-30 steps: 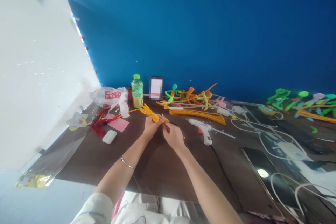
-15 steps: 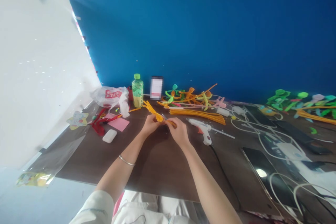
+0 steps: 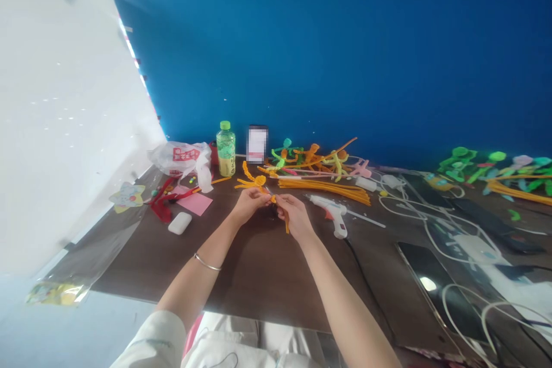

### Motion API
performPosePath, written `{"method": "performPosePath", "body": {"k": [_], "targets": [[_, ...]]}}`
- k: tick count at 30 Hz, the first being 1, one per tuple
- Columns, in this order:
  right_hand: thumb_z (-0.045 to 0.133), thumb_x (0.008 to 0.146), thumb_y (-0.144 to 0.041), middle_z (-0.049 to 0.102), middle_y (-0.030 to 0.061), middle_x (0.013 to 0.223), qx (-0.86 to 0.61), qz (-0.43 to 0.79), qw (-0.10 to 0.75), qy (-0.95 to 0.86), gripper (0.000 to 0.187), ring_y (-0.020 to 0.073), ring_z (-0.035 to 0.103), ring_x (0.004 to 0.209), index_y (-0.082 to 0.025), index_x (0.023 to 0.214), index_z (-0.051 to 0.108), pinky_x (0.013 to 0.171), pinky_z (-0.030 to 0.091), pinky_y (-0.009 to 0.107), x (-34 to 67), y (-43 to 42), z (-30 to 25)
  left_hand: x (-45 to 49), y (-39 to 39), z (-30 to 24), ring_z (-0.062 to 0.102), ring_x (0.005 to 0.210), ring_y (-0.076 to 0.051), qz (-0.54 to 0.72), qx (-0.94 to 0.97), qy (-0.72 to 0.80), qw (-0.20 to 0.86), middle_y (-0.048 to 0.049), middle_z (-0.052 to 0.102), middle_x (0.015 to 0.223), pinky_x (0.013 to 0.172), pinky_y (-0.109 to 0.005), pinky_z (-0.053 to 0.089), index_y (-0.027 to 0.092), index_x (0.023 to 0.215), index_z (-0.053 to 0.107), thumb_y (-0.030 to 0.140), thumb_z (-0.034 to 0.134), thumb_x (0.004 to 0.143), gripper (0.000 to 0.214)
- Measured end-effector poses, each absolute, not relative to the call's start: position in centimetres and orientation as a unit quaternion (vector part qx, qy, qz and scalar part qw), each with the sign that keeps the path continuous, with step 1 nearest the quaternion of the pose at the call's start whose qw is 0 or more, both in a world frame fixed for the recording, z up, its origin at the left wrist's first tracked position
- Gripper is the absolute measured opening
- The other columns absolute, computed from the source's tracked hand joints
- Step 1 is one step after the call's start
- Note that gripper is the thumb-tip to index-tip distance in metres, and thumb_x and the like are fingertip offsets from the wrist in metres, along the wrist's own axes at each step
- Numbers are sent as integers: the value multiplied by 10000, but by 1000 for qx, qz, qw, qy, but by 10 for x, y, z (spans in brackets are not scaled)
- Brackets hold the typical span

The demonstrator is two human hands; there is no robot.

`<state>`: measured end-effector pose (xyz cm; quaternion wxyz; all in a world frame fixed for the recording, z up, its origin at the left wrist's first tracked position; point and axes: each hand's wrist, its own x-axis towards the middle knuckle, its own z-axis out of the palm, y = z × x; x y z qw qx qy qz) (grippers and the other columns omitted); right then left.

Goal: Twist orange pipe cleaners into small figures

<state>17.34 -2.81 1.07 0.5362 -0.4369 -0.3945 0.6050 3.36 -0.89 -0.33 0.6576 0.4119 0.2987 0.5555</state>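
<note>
Between my two hands is an orange pipe-cleaner figure (image 3: 259,180) with a round coiled end and bent strands reaching up and left. My left hand (image 3: 249,203) pinches it from the left. My right hand (image 3: 295,214) grips an orange strand of the same piece close to the left fingertips, and a loose end hangs below the right fingers. A thin dark tool or blade seems to lie just behind the fingertips, too small to name. Right behind my right hand rests a bundle of straight orange pipe cleaners (image 3: 325,190).
To the right lie a white glue gun (image 3: 332,211) and a dark phone (image 3: 440,287) among white cables. Finished pipe-cleaner figures (image 3: 313,156) stand along the wall. A green-capped bottle (image 3: 226,152), red scissors (image 3: 161,207) and a white earbud case (image 3: 180,223) are at left.
The orange figure has turned between my hands: its coiled end has moved up, its strands have spread left. The strand in my right hand now points down.
</note>
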Motion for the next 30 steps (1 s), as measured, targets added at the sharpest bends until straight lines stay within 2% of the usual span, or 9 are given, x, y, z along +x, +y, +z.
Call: {"method": "performPosePath", "body": {"k": [5, 8, 12, 14, 17, 20, 22, 26, 30], "targets": [[729, 556, -422, 487, -49, 525, -457, 592, 521, -411, 328, 15, 322, 364, -156, 664, 573, 355, 167, 173, 162, -34, 5, 36, -8, -4, 590, 601, -89, 597, 383, 304, 636, -13, 643, 635, 664, -234, 461, 114, 711, 627, 269, 776, 535, 278], [664, 624, -458, 496, -36, 520, -493, 527, 505, -474, 315, 31, 322, 368, -152, 659, 595, 360, 215, 189, 159, -36, 5, 36, -6, -7, 593, 603, -99, 609, 404, 315, 605, -30, 657, 662, 659, -242, 463, 112, 711, 637, 281, 775, 531, 283], [567, 718, -417, 577, 17, 567, -517, 363, 478, -610, 275, 121, 497, 497, -157, 648, 622, 478, 379, 241, 162, -38, 7, 37, -7, -6, 608, 643, -122, 617, 427, 345, 565, -41, 669, 685, 681, -256, 473, 118, 719, 642, 278, 764, 543, 267], [523, 756, -356, 621, 38, 646, -513, 269, 460, -673, 230, 153, 552, 583, -164, 695, 634, 560, 415, 259, 163, -40, 8, 37, -7, -5, 620, 675, -143, 623, 428, 364, 545, -50, 674, 702, 697, -272, 479, 119, 718, 642, 284, 761, 541, 270], [461, 794, -262, 638, 50, 751, -514, 111, 398, -752, 198, 159, 570, 648, -185, 789, 643, 596, 406, 252, 165, -43, 9, 37, -7, -5, 619, 686, -155, 631, 434, 390, 511, -56, 672, 706, 701, -283, 483, 118, 712, 645, 299, 751, 548, 267], [402, 843, -220, 621, 53, 749, -516, -18, 323, -793, 247, 145, 562, 650, -196, 810, 646, 552, 360, 232, 169, -45, 12, 36, -6, -8, 606, 643, -148, 622, 459, 404, 489, -38, 657, 659, 676, -287, 486, 119, 719, 651, 319, 724, 583, 253], [377, 871, -215, 614, 57, 747, -507, -72, 302, -804, 277, 140, 562, 668, -193, 818, 649, 553, 347, 228, 172, -45, 14, 35, -5, -10, 600, 619, -148, 609, 484, 407, 478, -28, 644, 629, 656, -290, 487, 121, 710, 657, 324, 710, 600, 236], [383, 887, -230, 626, 57, 820, -483, -86, 324, -809, 272, 147, 573, 741, -201, 860, 653, 632, 375, 233, 180, -40, 17, 35, -6, -8, 607, 639, -155, 577, 528, 392, 484, -40, 655, 658, 664, -290, 489, 118, 700, 668, 315, 710, 604, 223], [436, 863, -300, 642, 48, 810, -488, 38, 404, -772, 239, 160, 588, 748, -204, 838, 653, 681, 421, 254, 186, -34, 17, 34, -7, -5, 611, 656, -150, 539, 529, 343, 558, -52, 662, 696, 685, -300, 499, 104, 786, 665, 321, 725, 597, 294]]}}
